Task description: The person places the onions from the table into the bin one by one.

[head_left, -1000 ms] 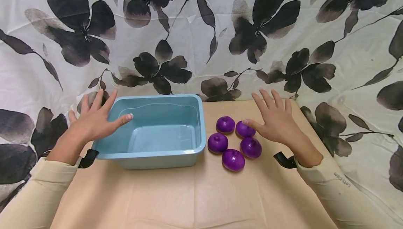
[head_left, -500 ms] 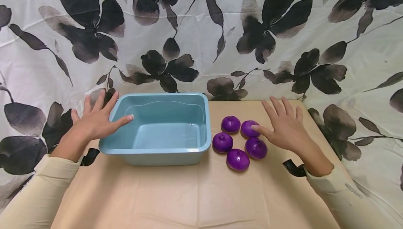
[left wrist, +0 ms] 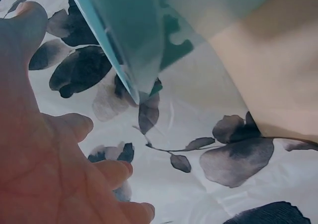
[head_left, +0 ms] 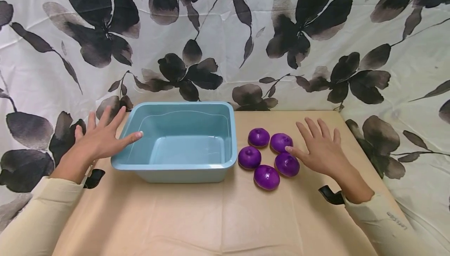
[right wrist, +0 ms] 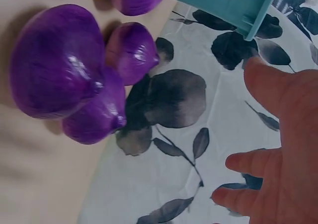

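Observation:
A light blue plastic basin (head_left: 186, 167) stands on the table, with nothing in it. To its right several shiny purple onions (head_left: 267, 178) lie in a loose cluster; their pointed tips show in the right wrist view, where one large onion (right wrist: 57, 62) is nearest. My left hand (head_left: 100, 142) hovers by the basin's left side, fingers spread, its thumb over the rim. My right hand (head_left: 321, 152) hovers right of the onions, fingers spread and holding nothing. Its thumb tip overlaps the edge of an onion in the head view; whether they touch there is unclear.
A beige cloth covers the table (head_left: 218, 217). Behind it and along the sides hangs a white sheet (head_left: 225, 33) printed with dark flowers. Black straps (head_left: 330, 194) sit at both wrists below cream sleeves.
The head view has shifted a little. My left hand has drawn slightly left from the basin, and my right hand slightly right from the onions. Basin and onions stay where they were.

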### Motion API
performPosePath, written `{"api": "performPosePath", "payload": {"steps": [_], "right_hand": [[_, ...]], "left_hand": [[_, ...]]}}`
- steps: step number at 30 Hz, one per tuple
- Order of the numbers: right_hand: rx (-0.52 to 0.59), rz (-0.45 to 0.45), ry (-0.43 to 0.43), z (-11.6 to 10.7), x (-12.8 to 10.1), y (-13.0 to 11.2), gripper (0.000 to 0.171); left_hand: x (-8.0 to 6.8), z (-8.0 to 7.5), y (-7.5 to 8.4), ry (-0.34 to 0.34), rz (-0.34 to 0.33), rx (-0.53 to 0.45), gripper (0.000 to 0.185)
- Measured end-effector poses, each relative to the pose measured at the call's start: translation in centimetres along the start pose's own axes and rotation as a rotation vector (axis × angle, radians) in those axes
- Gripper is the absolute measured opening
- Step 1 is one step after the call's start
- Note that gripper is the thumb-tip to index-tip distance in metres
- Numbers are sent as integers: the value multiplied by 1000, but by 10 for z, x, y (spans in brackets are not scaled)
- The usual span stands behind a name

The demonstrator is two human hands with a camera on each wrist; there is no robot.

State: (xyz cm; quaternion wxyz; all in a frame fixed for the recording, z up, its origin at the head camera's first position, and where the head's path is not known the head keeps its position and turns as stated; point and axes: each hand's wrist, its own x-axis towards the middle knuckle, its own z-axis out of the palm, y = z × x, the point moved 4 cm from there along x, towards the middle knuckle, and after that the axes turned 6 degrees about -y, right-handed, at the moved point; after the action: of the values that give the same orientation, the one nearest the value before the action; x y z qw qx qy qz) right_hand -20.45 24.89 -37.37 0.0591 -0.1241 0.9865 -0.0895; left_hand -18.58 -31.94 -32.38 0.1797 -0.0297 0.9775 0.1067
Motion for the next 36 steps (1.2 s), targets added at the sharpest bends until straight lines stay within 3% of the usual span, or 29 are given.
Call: {"api": "performPosePath", "payload": {"steps": [9, 15, 18, 26, 30, 33, 36], "right_hand": [[10, 38, -19, 17, -5, 14, 95], [21, 65, -24, 28, -8, 23, 95], [22, 65, -26, 35, -10, 25, 94], [79, 51, -51, 65, -11, 23, 95], [130, 29, -32, 78, -11, 22, 95], [232, -5, -1, 87, -13, 24, 94], [361, -30, 20, 96, -13, 28, 94]], "left_hand": [[6, 6, -10, -38, 19, -26, 109], [16, 11, -13, -77, 122, -130, 104], [20, 11, -16, -114, 169, -241, 102], [18, 18, -35, -248, 220, -564, 86], [21, 20, -48, -260, 181, -730, 82], [25, 21, -52, -251, 151, -859, 78], [27, 23, -53, -255, 124, -971, 49]]}}
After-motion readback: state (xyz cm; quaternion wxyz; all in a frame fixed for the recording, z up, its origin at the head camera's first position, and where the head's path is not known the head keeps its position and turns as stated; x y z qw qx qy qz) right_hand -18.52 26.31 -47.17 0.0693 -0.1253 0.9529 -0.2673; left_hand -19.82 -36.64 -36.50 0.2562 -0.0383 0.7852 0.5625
